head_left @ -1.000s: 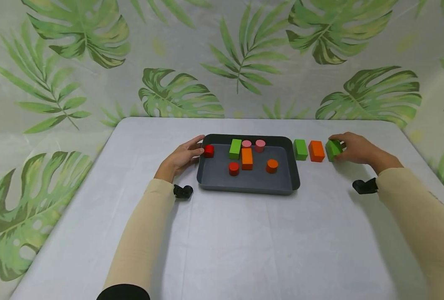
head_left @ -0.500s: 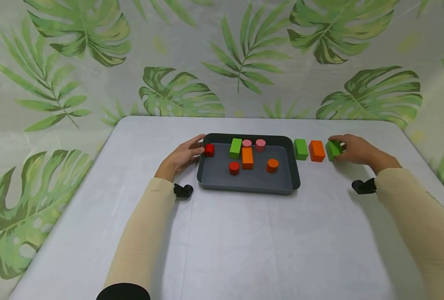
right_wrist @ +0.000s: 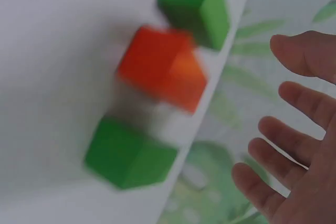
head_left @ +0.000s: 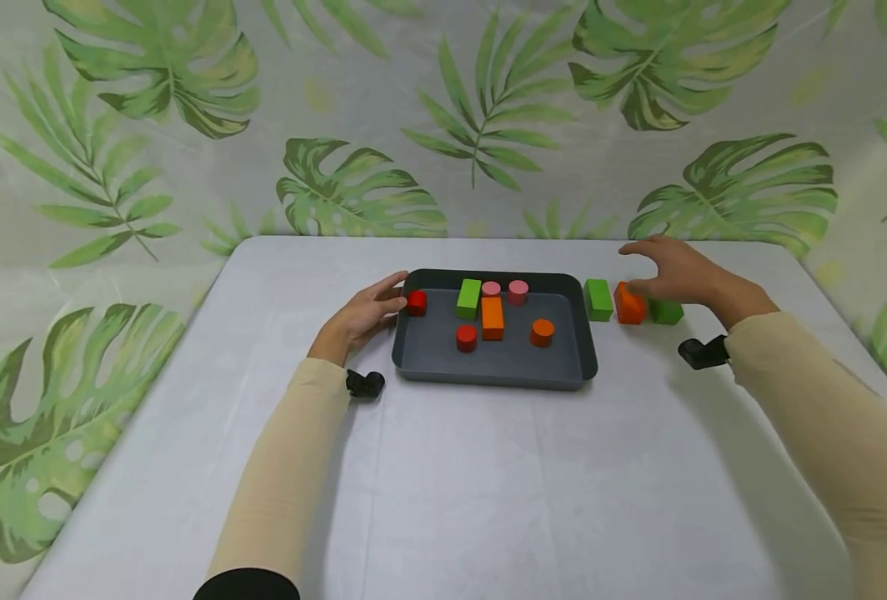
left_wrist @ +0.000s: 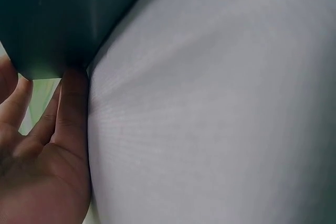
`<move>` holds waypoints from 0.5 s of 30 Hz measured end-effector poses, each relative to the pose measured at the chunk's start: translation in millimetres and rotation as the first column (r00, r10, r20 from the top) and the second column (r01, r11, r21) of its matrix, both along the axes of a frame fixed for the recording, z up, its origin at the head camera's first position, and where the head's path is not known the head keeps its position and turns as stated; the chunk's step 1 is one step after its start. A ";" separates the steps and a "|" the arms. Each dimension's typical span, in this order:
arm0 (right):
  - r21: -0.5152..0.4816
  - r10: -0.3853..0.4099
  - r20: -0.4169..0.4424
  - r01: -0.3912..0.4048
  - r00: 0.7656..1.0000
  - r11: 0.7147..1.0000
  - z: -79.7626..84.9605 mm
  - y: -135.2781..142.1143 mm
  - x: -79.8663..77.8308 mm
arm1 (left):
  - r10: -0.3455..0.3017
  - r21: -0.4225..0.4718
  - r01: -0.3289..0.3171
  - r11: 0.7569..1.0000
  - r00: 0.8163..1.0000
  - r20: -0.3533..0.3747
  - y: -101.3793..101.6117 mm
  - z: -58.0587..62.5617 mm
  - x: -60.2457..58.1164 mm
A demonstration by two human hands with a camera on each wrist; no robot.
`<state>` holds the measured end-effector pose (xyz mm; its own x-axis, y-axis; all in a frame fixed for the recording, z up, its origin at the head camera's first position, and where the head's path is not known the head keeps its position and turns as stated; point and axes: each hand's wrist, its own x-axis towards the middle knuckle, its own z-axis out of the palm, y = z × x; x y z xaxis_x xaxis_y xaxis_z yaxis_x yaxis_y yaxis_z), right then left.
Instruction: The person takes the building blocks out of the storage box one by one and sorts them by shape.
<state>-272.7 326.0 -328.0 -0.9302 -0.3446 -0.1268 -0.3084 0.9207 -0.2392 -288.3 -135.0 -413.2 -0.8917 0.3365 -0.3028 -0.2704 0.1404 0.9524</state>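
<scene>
Fingers spread and empty, a right hand [head_left: 679,271] hovers over an orange block [head_left: 630,305], partly masking the far-right green block [head_left: 667,314]; a nearer green block [head_left: 598,300] bars the way to the tray [head_left: 503,360], touched by the left hand's [head_left: 361,315] outstretched fingers.

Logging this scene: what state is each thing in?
Tray: flat on the table, seven pieces inside.
Left hand: touching the tray's left end.
Right hand: fingers spread, holding nothing.
Green block nearest tray: resting, unheld.
Orange block beside it: resting, unheld.
Farther green block: resting, unheld.
</scene>
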 end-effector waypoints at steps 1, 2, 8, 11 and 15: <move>-0.004 0.011 -0.002 -0.011 1.000 1.000 3.3 -6.3 -0.1 | -0.001 0.002 0.001 1.000 1.000 0.000 -0.2 -0.3 -0.1; -0.006 0.021 -0.003 -0.021 1.000 1.000 6.2 -12.6 -0.1 | 0.000 0.002 0.000 1.000 1.000 0.000 -0.4 -0.5 -0.2; -0.023 0.075 0.001 -0.075 0.997 0.997 19.8 -48.9 0.1 | 0.001 -0.002 -0.001 1.000 1.000 0.000 -0.8 -0.3 0.5; -0.034 0.106 0.006 -0.106 0.994 0.994 24.0 -67.3 0.1 | 0.001 -0.002 -0.001 1.000 1.000 -0.002 -0.4 0.2 1.0; -0.051 0.158 0.003 -0.157 0.987 0.986 23.7 -93.4 0.1 | 0.001 0.004 -0.001 1.000 1.000 0.000 0.2 0.8 1.5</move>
